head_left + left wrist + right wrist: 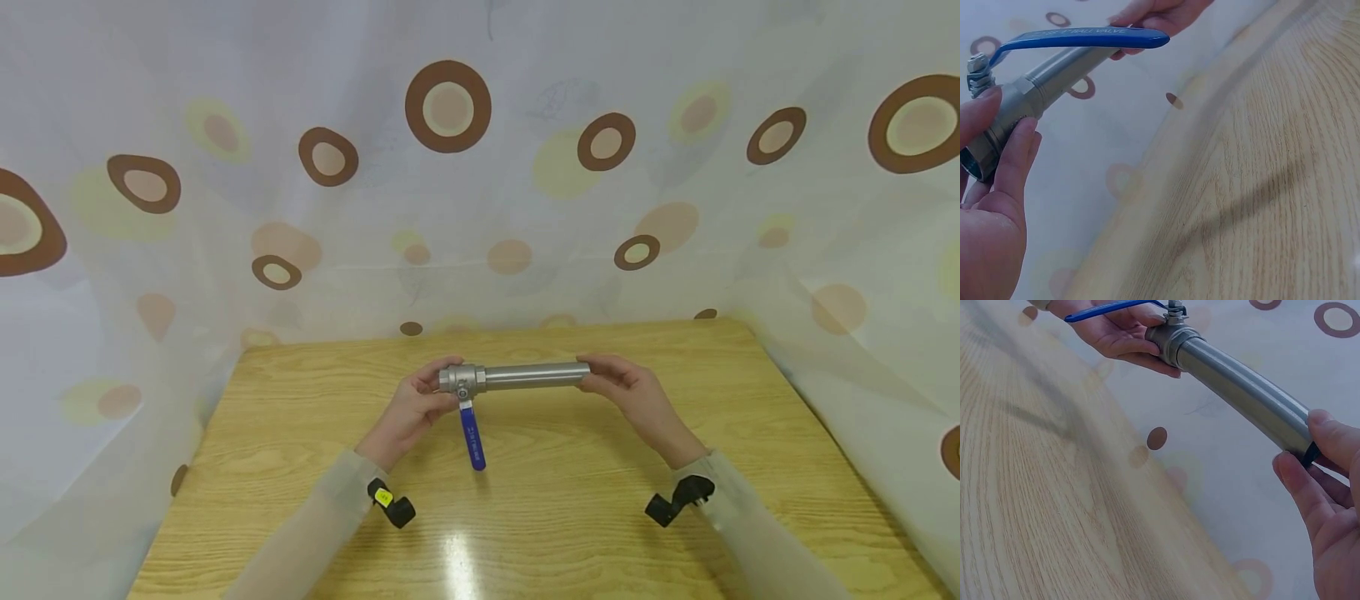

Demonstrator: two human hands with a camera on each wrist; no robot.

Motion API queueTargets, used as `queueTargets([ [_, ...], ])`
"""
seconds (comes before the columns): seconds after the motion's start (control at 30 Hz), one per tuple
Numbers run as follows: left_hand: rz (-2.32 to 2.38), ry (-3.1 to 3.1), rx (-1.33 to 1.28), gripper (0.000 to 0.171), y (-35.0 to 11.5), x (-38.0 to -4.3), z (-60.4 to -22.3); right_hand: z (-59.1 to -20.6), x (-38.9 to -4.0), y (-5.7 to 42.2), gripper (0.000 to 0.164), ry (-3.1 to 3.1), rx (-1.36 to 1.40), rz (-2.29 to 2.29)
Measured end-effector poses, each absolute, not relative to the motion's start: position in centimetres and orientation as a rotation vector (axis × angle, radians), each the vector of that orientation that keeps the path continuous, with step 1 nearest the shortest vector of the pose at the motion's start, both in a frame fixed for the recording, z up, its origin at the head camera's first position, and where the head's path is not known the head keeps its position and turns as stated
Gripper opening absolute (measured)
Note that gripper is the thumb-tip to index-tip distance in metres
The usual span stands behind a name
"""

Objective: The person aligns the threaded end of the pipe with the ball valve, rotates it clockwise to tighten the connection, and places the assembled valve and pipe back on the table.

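Observation:
A steel ball valve [467, 379] with a blue lever handle [472, 437] is joined to a straight metal pipe [534, 376]. Both are held up above the table, roughly level across the head view. My left hand [411, 412] grips the valve body at its left end, thumb and fingers round it; in the left wrist view the valve's open threaded end faces out. At the pipe's far end, my right hand [633, 400] pinches it between thumb and fingers. The lever points toward me, sticking out sideways from the pipe.
Below lies a wood-grain table [555, 517], with the shadow of the lever on it in the left wrist view. A pale curtain [510, 192] with brown and yellow circles rises behind the table and along both sides. Each sleeve carries a small black wrist camera [678, 498].

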State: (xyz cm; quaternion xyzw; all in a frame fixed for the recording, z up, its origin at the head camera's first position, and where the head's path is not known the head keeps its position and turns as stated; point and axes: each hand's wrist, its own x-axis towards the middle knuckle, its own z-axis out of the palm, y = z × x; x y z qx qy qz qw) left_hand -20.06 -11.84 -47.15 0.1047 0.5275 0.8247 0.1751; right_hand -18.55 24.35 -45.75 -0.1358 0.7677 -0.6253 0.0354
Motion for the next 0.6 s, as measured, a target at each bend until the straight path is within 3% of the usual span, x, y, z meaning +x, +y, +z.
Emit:
queueTargets([
  [0.6, 2.33, 1.505, 0.311, 0.062, -11.78, -19.94, -47.02, -45.41, -18.32, 24.46, 0.047, 2.35, -0.425, -1.912],
])
